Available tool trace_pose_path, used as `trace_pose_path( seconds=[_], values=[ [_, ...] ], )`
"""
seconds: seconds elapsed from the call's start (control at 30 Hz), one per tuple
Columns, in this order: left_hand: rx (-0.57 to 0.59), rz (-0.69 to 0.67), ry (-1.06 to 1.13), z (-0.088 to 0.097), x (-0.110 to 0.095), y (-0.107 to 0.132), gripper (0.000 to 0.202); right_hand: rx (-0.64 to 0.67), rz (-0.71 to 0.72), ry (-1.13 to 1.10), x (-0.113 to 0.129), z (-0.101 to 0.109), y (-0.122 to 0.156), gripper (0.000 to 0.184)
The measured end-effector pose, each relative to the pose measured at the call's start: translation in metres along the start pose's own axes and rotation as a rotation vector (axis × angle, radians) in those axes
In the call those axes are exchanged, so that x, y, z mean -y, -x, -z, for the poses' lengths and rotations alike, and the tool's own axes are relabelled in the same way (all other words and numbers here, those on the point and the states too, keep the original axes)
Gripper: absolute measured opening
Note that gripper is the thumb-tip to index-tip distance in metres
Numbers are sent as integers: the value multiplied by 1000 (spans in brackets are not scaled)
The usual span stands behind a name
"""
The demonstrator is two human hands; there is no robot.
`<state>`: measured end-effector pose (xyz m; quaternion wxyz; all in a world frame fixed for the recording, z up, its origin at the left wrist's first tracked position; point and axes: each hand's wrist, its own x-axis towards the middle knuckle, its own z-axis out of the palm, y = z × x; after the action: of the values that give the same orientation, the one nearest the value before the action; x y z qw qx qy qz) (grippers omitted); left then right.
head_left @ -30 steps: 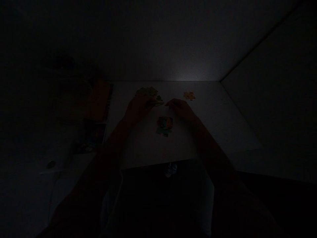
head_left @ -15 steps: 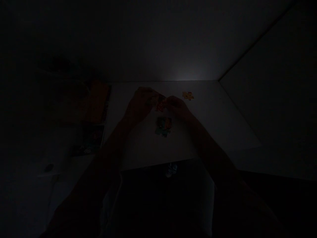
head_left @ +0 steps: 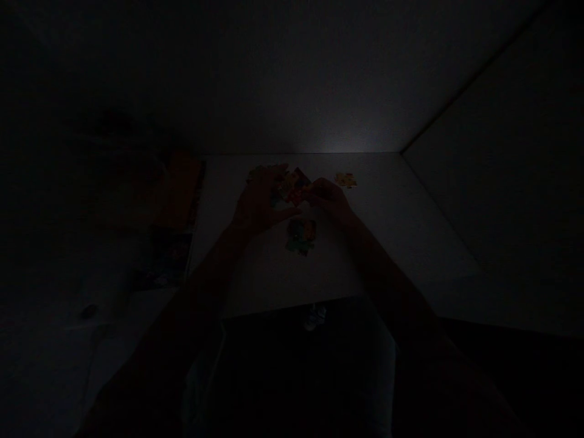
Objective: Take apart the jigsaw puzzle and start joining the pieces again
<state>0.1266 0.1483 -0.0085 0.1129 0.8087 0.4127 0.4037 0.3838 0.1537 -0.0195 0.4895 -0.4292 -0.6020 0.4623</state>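
The view is very dark. Red and multicoloured jigsaw puzzle pieces [head_left: 295, 184] lie between my hands on a pale table [head_left: 401, 225]. My right hand [head_left: 329, 198] pinches the right edge of the red part with thumb and fingertips. My left hand [head_left: 260, 201] is spread, thumb apart from the fingers, over the left side of the pieces. It covers part of a greenish puzzle section [head_left: 254, 173]. Nearer to me lies a small joined group of green and orange puzzle pieces [head_left: 302, 237]. A yellow puzzle piece [head_left: 345, 179] rests beyond my right hand.
Left of the pale table stands an orange box or book [head_left: 180, 188], with a dark picture-covered item [head_left: 166, 258] in front of it. A wall [head_left: 296, 91] rises behind the table, and another surface bounds the right side. The front table edge [head_left: 292, 307] is close to me.
My left hand has opened, its thumb moving toward me and its fingers spreading, so more of the pieces shows. My right hand keeps its pinch at nearly the same spot.
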Motion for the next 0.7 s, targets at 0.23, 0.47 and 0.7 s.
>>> trace_pose_path(
  seconds=[0.23, 0.47, 0.7],
  values=[
    [35, -8, -44, -3, -1, 2, 90, 85, -23, 6, 1, -6, 7, 79],
    [-75, -51, -27, 11, 2, -3, 83, 2, 37, 70, -3, 3, 2, 74],
    [-129, -174, -73, 23, 0, -7, 77, -299, 117, 152, -12, 27, -8, 63]
  ],
)
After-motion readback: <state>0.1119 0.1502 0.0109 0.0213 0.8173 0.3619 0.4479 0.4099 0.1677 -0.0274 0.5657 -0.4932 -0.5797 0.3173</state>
